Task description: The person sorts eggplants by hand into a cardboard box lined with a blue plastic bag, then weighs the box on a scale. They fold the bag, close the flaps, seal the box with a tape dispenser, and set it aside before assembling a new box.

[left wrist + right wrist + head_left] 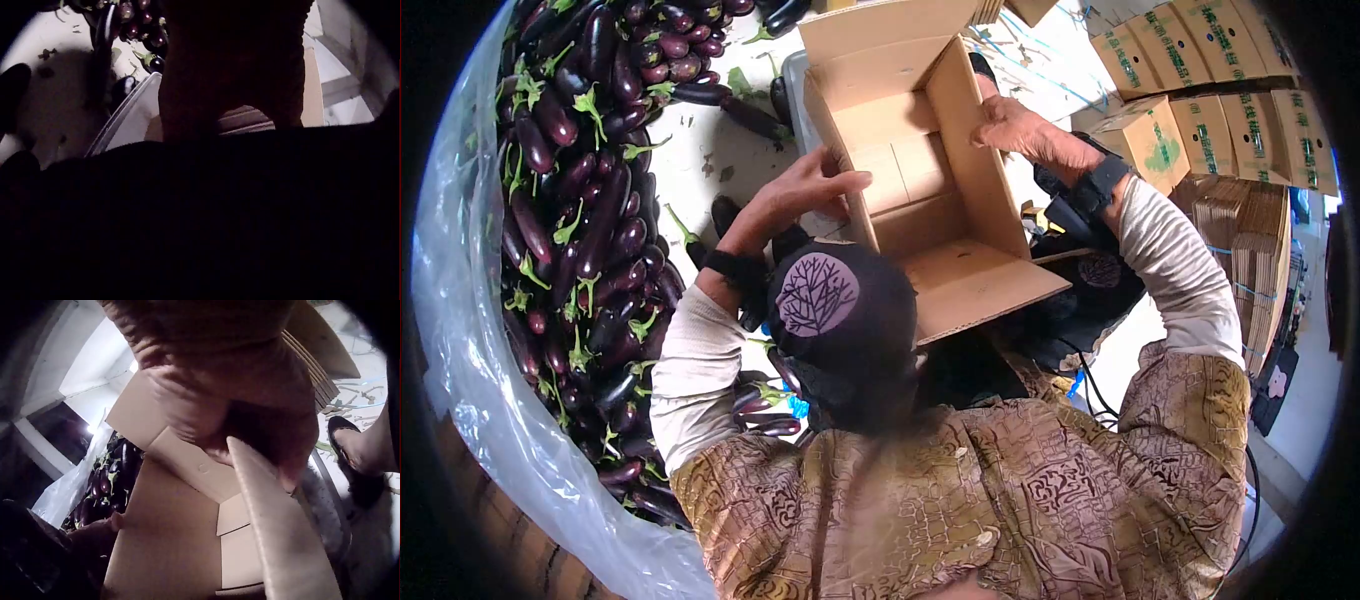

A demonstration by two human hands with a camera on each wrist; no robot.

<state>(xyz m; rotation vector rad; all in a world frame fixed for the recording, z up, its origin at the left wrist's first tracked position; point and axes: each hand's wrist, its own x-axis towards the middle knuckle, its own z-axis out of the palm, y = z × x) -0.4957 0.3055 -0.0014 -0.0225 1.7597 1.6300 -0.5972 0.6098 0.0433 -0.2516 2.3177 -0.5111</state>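
An open cardboard box (910, 175) tilts toward the person, its flaps spread and its bare inner base showing. On its left wall, my left hand (805, 190) grips the edge, thumb over the rim and fingers mostly hidden outside. My right hand (1025, 130) grips the opposite wall near its far end. In the right wrist view, that hand (212, 381) straddles the upright cardboard panel (269, 519), thumb on the inner side and fingers outside. The left wrist view is mostly dark, with the left hand (231, 56) a silhouette over the cardboard.
A large heap of eggplants (580, 230) lies at the left beside clear plastic sheeting (460, 330). A pale plastic bin (805, 110) sits under the box. Printed cartons (1200, 130) and flattened cardboard (1240, 250) are stacked at the right. Loose eggplants (750, 120) lie on the white floor.
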